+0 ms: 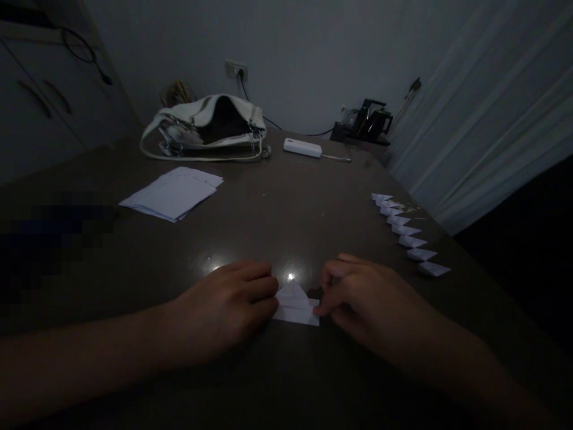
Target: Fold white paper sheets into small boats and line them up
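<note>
A small piece of folded white paper (295, 307) lies on the dark table in front of me, with a pointed top and a flat strip along its lower edge. My left hand (233, 307) has its fingers curled down over the paper's left end, hiding that part. At the right end, my right hand (367, 298) pinches the corner of the strip between thumb and forefinger. Off to the right, several folded white paper pieces (409, 241) with pointed ends stand in a slanting row.
A stack of white paper sheets (172, 194) lies at the left. Toward the wall are a white handbag (210, 128) and a white power bank (302, 147) with a short cable. A black kettle (376, 122) stands at the back right, near a pale curtain (483, 113).
</note>
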{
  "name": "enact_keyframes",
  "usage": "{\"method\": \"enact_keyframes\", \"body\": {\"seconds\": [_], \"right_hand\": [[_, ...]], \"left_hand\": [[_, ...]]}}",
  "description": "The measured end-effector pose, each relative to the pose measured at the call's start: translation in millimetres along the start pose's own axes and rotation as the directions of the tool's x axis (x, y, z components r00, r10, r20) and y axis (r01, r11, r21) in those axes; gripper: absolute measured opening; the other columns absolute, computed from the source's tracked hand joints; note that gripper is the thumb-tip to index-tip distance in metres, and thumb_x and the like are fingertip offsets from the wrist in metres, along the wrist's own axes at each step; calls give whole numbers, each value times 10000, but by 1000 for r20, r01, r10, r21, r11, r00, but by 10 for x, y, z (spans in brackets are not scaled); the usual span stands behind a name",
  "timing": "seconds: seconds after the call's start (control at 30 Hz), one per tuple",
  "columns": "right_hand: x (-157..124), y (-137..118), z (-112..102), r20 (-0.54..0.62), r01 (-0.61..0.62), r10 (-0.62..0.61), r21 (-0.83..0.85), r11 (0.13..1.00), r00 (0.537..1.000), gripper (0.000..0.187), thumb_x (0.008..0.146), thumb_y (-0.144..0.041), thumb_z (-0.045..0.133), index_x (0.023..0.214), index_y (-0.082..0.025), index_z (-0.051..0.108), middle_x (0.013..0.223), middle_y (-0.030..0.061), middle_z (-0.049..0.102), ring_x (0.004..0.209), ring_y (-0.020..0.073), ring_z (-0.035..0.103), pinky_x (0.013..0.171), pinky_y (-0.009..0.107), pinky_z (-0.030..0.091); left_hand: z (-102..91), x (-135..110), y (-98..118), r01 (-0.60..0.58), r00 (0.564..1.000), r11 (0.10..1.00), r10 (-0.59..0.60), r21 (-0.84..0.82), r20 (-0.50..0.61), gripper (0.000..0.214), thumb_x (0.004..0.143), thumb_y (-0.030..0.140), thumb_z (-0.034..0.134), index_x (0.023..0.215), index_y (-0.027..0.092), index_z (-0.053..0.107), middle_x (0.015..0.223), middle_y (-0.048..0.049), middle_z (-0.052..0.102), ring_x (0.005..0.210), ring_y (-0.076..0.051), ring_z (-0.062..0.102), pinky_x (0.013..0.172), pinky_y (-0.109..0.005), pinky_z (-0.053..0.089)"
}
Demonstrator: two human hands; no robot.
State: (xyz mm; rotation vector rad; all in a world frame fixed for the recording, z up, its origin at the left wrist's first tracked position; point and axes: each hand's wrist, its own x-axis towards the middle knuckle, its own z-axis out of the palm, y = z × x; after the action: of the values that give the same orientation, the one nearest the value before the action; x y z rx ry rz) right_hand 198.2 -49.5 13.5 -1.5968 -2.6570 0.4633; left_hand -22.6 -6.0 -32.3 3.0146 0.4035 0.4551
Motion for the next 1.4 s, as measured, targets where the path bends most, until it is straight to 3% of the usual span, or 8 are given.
{"method": "enact_keyframes", "body": {"seconds": [0.2,0.37,0.47,0.6,0.73,0.9,1.1,1.4], "right_hand": [[-24,-42,-43,40,-37,38,-41,998,998,171,761,-75,578,729,-204,686,801,29,612,789,173,529,678,293,365],[0,-58,-20,20,-19,20,-54,998,1000,181,770,-64,540,689,-174,657,768,42,605,760,167,528,675,291,369],[28,-65,0,-73,-2,-2,-54,999,997,174,787,-76,510,689,-165,623,776,45,602,751,165,524,648,280,366],[46,-55,59,-255,-19,20,8,1000,967,138,830,-124,487,905,-178,589,859,35,618,781,164,548,665,279,385],[71,-20,152,-240,-70,78,42,997,967,256,867,-329,532,1069,-178,574,963,72,636,846,203,584,719,313,418],[172,15,231,-232,-19,71,221,975,970,344,846,-354,591,1142,-187,544,918,42,642,775,168,591,649,266,419],[214,16,286,-290,82,78,501,862,954,318,876,-316,563,1163,-193,506,795,-6,629,653,117,572,578,219,404],[230,34,326,-321,180,18,575,798,947,207,881,-303,565,1062,-202,567,833,-6,651,657,105,571,572,209,397]], "left_hand": [[11,12,-25,76,996,996,-78,-38,-46,257,838,55,419,669,146,589,681,-48,580,644,-160,489,558,-277,362],[27,31,-12,187,980,977,-192,-103,-45,154,850,184,464,896,146,606,817,-62,598,740,-181,520,623,-286,409],[46,41,-16,240,970,964,-244,-113,-23,182,877,286,489,950,161,599,873,-62,595,788,-189,529,668,-300,423],[70,39,-39,267,963,947,-271,-180,6,135,895,232,465,884,162,580,859,-49,580,779,-169,529,664,-277,417],[60,30,-67,321,941,885,-339,-338,6,118,902,235,468,924,165,560,857,-33,583,760,-138,550,656,-242,424],[39,34,-110,358,913,766,-408,-534,27,73,888,223,503,915,174,550,791,8,610,670,-97,573,584,-188,419],[0,58,-124,356,899,655,-434,-667,54,81,887,233,506,942,179,531,827,6,640,725,-107,602,615,-187,445],[-1,37,-108,346,921,637,-372,-689,118,186,877,326,528,1000,188,508,815,-2,629,704,-120,582,581,-201,428]]}}
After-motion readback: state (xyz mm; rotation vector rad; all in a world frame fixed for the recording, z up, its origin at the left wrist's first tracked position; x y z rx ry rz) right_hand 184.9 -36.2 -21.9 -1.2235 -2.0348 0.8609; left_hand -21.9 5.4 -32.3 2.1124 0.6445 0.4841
